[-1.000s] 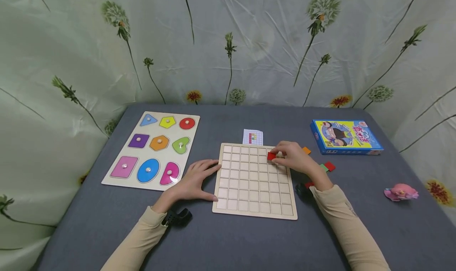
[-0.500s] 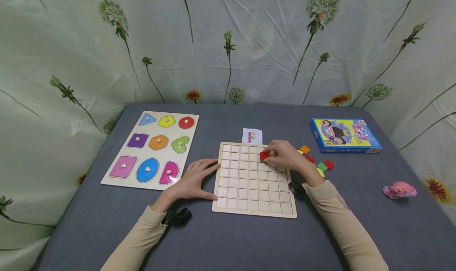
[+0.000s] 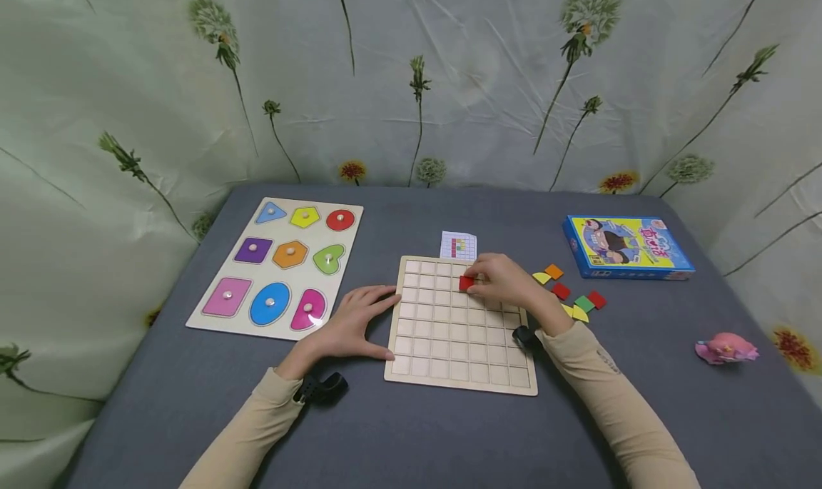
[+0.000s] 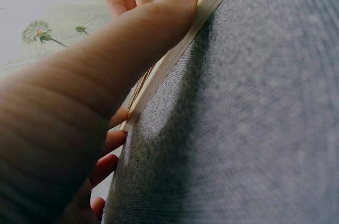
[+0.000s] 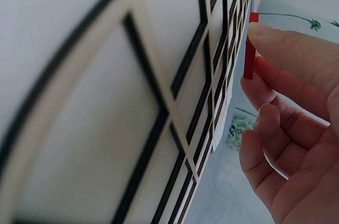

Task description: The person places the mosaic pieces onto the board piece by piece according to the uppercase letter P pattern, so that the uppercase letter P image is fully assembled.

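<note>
A thin red square tile (image 3: 466, 283) is pinched between the thumb and fingers of my right hand (image 3: 504, 283). In the right wrist view the red tile (image 5: 250, 46) stands on edge, apart from the grid board's face. The wooden grid board (image 3: 443, 387) lies flat on the table, and the hand is over its upper rows. My left hand (image 3: 349, 325) rests along the board's left edge, fingers and thumb spread. Up close in the left wrist view, the thumb of that left hand (image 4: 132, 44) touches the board's wooden side.
Right of the board lie several loose tiles, among them a green square (image 3: 584, 303) and an orange square (image 3: 554, 271). A small printed grid card (image 3: 459, 245) sits behind it. A knobbed shape puzzle (image 3: 270, 325), a blue-yellow box (image 3: 632, 248) and a pink toy (image 3: 726, 348) stand farther out.
My right hand has carried the red tile leftward across the board's upper rows, uncovering the loose tiles at the right. The left hand stays on the board's edge.
</note>
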`<state>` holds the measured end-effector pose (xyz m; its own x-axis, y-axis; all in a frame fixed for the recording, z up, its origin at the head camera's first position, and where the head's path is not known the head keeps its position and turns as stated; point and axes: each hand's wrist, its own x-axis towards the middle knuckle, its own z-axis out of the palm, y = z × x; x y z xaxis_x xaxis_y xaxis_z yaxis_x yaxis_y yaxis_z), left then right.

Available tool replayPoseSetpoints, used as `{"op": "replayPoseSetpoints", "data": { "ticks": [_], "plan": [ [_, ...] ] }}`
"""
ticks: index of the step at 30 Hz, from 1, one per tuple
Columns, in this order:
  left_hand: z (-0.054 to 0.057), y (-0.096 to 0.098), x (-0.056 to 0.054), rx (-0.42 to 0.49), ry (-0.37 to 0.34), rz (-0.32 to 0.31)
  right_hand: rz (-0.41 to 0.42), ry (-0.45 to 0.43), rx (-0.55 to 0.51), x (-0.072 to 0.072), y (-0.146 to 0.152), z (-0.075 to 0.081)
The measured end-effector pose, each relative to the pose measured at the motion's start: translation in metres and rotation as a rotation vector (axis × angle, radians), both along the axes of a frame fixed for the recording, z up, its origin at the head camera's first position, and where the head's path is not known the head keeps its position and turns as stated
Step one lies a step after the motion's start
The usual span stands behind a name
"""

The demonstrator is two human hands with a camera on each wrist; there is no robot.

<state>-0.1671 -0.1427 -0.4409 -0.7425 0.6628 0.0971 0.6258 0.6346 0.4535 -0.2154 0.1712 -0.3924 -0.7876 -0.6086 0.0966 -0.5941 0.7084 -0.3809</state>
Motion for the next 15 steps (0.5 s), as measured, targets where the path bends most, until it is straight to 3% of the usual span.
{"op": "replayPoseSetpoints", "data": {
  "ticks": [15],
  "plan": [
    [0.002, 0.002, 0.000, 0.017, 0.004, -0.017, 0.045, 0.016, 0.028, -0.008, -0.014, 0.001]
  ]
}}
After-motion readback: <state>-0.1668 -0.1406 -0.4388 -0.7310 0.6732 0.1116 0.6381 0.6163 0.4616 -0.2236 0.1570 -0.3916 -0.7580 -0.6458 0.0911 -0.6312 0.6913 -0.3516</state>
